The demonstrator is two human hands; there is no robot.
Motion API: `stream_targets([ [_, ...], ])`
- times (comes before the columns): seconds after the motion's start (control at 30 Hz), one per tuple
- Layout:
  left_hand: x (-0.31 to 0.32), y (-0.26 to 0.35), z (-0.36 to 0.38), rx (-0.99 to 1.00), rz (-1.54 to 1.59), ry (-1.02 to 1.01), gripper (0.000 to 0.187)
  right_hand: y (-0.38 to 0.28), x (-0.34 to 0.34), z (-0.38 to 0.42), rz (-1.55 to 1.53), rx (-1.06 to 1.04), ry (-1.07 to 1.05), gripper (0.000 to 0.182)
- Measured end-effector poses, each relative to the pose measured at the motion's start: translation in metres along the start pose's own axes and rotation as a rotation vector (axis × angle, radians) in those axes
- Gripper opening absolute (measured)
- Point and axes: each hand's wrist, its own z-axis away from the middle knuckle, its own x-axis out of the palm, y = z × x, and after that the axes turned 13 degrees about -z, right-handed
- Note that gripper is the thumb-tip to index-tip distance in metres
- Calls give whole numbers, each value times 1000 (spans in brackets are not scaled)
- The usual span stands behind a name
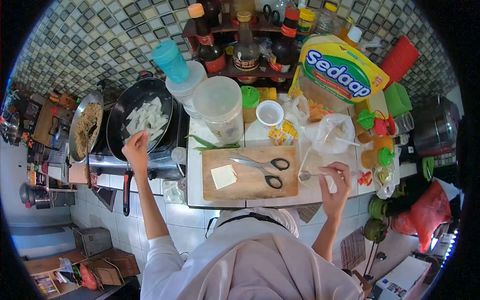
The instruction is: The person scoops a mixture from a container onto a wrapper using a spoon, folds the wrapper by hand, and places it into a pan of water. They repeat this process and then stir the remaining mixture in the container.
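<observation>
My left hand (136, 147) is over the near rim of a black frying pan (169, 117), its fingers pinched together. Whatever lies between them, if anything, is too small to make out. White flat pieces (149, 117) are heaped in the pan. On the right, my right hand (336, 187) has its thumb and index finger about the handle of a small spoon (304, 175), beside the cutting board. Scissors (260, 169) with black handles lie partly spread on the wooden cutting board (250, 192), next to a cream-coloured square slab (224, 176).
A second pan (80, 150) of brown crumbly food with a utensil stands at left. Behind the board are green chillies (212, 146), a lidded tub (216, 102), a white cup (270, 114) and plastic bags (334, 134). Bottles (245, 45) fill the back shelf.
</observation>
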Motion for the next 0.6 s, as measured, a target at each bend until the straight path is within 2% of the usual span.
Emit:
stream_targets([
  [0.17,-6,49,50,-44,216,-71,14,31,-40,3,323,43,85,21],
  [0.23,2,56,67,72,163,-222,19,45,-53,6,444,75,80,24],
  [0.27,3,68,76,66,167,-224,19,54,-57,9,494,160,98,28],
  [0.3,1,84,82,-9,236,-346,22,66,-62,13,544,246,118,33],
  [0.33,1,98,86,-83,306,-467,26,86,-67,21,633,194,104,40],
  [0.43,2,122,92,-78,395,-526,26,118,-70,30,487,239,121,44],
  [0.47,3,131,89,16,391,-470,26,127,-69,33,489,240,120,44],
  [0.5,6,135,90,17,392,-471,26,133,-68,34,356,339,115,42],
  [0.53,9,138,90,75,361,-391,26,137,-68,35,221,435,112,40],
  [0.57,12,141,89,134,330,-309,26,138,-69,34,222,436,116,40],
  [0.6,13,144,88,139,332,-311,26,136,-68,32,229,422,103,37],
])
